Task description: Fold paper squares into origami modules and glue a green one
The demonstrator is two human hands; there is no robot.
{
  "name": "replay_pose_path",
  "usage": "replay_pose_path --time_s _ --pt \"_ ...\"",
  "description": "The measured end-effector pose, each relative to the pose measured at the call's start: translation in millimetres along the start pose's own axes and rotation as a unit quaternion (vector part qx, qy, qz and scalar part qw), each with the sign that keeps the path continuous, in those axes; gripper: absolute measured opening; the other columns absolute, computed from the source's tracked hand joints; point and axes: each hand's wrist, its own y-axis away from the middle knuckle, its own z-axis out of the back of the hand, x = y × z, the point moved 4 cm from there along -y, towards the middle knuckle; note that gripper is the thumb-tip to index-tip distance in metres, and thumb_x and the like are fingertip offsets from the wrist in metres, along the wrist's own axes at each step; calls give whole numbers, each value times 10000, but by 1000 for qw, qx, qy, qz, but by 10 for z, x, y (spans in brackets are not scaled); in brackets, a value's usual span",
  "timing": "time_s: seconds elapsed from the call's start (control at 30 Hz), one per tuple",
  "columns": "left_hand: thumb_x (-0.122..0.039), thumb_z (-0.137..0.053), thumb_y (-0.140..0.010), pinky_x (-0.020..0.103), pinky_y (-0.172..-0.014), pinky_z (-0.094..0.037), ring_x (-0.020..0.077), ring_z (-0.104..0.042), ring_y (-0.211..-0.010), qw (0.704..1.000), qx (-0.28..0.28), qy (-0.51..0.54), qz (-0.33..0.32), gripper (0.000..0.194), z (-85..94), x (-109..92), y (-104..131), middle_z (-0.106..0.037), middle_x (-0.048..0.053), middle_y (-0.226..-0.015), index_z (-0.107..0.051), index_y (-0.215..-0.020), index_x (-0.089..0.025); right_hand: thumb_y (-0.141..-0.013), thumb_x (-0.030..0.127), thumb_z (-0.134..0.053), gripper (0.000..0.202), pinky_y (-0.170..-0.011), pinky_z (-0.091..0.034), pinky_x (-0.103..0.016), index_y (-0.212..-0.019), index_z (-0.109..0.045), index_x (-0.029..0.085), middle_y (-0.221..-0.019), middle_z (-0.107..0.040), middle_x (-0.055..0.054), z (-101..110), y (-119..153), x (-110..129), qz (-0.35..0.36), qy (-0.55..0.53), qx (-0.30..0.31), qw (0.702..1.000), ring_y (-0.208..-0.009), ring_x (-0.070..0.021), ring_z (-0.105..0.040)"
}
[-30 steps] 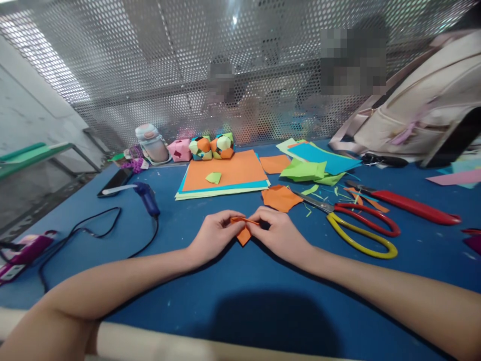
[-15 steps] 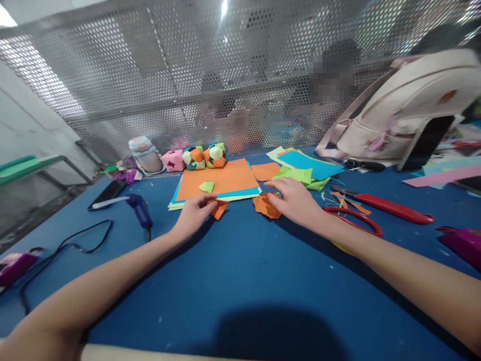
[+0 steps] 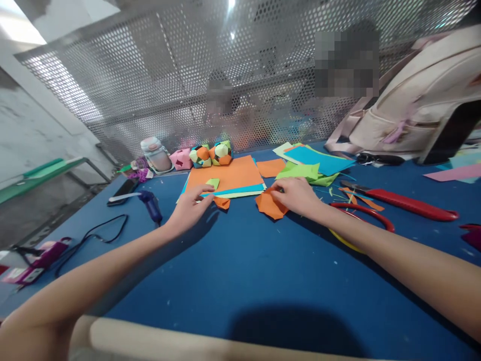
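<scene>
In the head view my left hand (image 3: 191, 206) is just over the table with thumb and forefinger apart. Its fingertips are beside a small folded orange paper piece (image 3: 223, 203), which lies at the front edge of a paper stack; no grip on it shows. With fingers pinched, my right hand (image 3: 298, 196) holds the edge of a larger, many-sided orange paper piece (image 3: 271, 205) against the table. The stack has an orange sheet (image 3: 233, 170) on top, and a small folded green paper (image 3: 213, 183) rests on that sheet.
Folded paper balls (image 3: 201, 156) and a bottle (image 3: 156, 154) stand at the back. Green paper (image 3: 298, 171), blue sheets (image 3: 321, 161), red-handled scissors (image 3: 370, 213) and a red-handled cutting tool (image 3: 413, 203) lie right. A blue glue gun (image 3: 150, 204) with its cord is left.
My left fingers have parted from the small orange piece, which stays on the table. My right fingers have closed on the larger orange piece. The whole view has shifted slightly.
</scene>
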Motion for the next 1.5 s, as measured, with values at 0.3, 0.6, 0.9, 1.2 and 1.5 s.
replay_pose_path --time_s 0.3,0.6,0.9,1.2,1.5 --pt "-353 -611 -753 302 -647 -527 163 -625 -802 942 147 271 135 481 -389 -342 437 -564 93 -1041 -459 -1157 -141 -795 209 -502 151 -535 -375 -241 -732 -627 154 -658 -627 -11 87 238 599 3 -172 -5 985 -579 -124 -528" --pt "-223 -585 -740 215 -556 -428 98 -547 -576 945 92 245 196 294 -481 -327 565 -581 -20 -666 -537 -1013 -128 -762 228 -581 264 -546 -406 -241 -1016 -574 160 -721 -603 4 -119 536 725 3 -280 60 958 -593 -118 -530" --pt "-261 -560 -761 240 -633 -444 129 -577 -679 975 159 111 110 173 -433 -287 592 -656 20 -788 -630 -873 -148 -768 102 -487 335 -660 -457 -273 -1084 -558 188 -893 -662 -47 -193 679 713 81 -203 84 972 -763 -158 -611" --pt "-204 -524 -774 247 -656 -432 136 -555 -709 984 169 14 54 132 -415 -241 552 -639 26 -781 -646 -779 -155 -716 64 -502 319 -686 -433 -289 -998 -578 193 -902 -666 -44 -254 666 789 37 -180 90 979 -790 -172 -604" --pt "-91 -492 -760 258 -716 -444 138 -562 -763 983 182 10 -34 178 -405 -231 594 -629 29 -807 -639 -823 -169 -839 34 -373 261 -703 -392 -331 -828 -600 162 -840 -623 -95 -245 850 954 299 -58 67 950 -786 -195 -548"
